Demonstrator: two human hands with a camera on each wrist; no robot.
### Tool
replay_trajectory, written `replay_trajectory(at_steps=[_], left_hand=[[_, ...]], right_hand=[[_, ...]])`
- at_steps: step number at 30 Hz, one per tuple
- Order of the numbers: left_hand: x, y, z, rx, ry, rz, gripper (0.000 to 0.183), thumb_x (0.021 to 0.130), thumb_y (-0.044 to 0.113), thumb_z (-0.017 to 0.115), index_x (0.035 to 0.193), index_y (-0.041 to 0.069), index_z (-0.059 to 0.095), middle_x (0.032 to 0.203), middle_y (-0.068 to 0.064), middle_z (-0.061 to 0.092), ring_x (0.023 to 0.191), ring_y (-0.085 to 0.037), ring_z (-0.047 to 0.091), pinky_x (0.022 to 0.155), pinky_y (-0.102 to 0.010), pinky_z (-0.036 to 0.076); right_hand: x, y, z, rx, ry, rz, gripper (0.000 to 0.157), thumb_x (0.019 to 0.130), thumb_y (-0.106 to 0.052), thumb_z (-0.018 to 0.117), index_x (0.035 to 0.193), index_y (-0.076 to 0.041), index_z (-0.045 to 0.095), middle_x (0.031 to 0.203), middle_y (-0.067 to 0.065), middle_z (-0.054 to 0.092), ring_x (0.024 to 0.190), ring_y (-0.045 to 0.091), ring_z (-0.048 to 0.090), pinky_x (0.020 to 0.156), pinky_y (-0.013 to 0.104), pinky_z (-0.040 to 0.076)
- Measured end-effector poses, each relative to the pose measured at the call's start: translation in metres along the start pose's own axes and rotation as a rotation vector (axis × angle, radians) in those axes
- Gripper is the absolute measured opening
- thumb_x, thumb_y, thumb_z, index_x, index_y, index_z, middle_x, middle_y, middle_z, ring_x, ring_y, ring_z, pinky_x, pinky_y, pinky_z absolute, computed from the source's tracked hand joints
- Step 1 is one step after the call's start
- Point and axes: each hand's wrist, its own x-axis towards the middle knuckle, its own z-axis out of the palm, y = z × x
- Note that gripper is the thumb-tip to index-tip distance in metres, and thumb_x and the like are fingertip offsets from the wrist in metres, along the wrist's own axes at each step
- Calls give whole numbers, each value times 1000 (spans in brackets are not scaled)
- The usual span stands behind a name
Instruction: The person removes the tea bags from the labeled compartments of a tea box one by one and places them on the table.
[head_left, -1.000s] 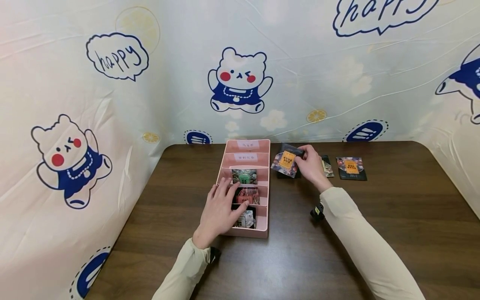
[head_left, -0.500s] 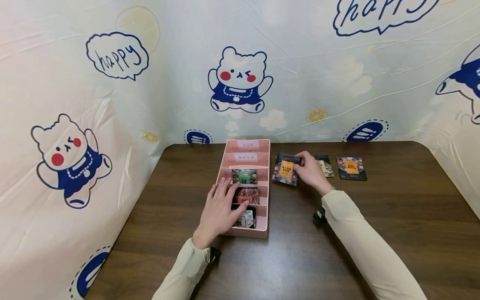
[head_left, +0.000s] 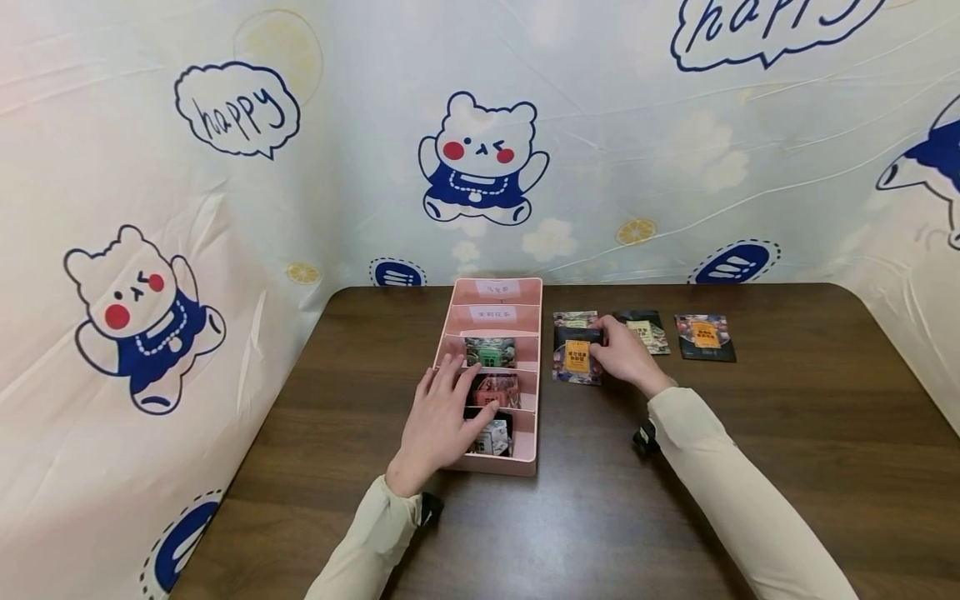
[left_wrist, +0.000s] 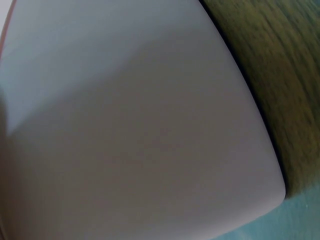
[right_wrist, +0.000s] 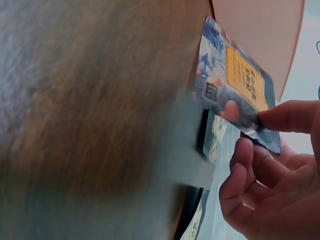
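Observation:
My right hand pinches a dark sachet with an orange label between thumb and fingers, just right of the pink divided box. In the right wrist view the sachet tilts above the table beside the box wall. Spread fingers of my left hand rest over the box's left side and partly cover its nearer compartments. Those hold a green-label sachet, a red-label sachet and a white-label sachet. Only the box's outer wall fills most of the left wrist view; no fingers show there.
Paper labels mark the box's two rear compartments. Behind the held sachet lies a pale-label sachet. Farther right are another pale-label sachet and an orange-label sachet. A printed curtain hangs behind the wooden table.
The held sachet has come toward me and straightened from its tilt, uncovering the pale-label sachet behind it. My right hand has moved slightly right and nearer. The left hand stays in place.

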Motion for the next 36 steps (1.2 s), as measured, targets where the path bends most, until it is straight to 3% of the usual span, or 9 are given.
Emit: replay_trajectory(at_steps=[14,23,36], left_hand=[[1,0,2,-5,-1,0,66,91,58,51,141,16,47,149,-15,41,146,-33,27,117,-54,23],[-1,-1,2,-2,-7,-7,66,91,59,49,141,16,47,149,-16,41,146,-33,27,117,-54,22],[0,-2,2,5,1,0,66,91,59,49,141,15,48,149,-16,42,145,-34,28,116,-55,24]], right_hand=[[-6,5,-1,-155,-68,-58,37,94,-17,56,124,4,53,100,20,65,75,24,57,67,36,46],[-7,6,1,-207,-121,-63,38,91,-18,59,123,3,57,80,10,60,65,20,51,60,32,40],[-10,5,2,-269,-185,-12,41,92,-21,60,126,0,55,80,9,60,66,21,51,66,36,43]])
